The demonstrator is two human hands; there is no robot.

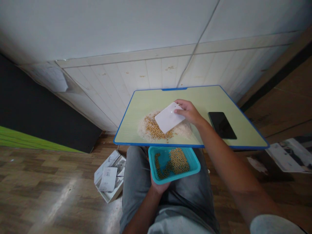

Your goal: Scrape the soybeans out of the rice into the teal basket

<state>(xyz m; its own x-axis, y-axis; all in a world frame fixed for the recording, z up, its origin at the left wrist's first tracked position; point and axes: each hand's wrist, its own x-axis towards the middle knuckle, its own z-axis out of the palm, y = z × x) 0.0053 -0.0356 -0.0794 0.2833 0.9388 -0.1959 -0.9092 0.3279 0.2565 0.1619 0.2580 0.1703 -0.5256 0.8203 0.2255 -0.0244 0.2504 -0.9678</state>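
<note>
My right hand grips a flat white scraper card by its right end, tilted over a pile of yellow beans. Pale grains like rice lie around and beside the beans on the small table. Below the table's front edge, my left hand holds a turquoise tray from underneath, over my lap; most of its fingers are hidden. Inside the tray, more beans lie mainly at the right, with a thinner line at the left.
A black phone lies on the right part of the blue-edged table. An open white box with items sits on the floor at the left. Behind the table is a white wall with a hanging cable.
</note>
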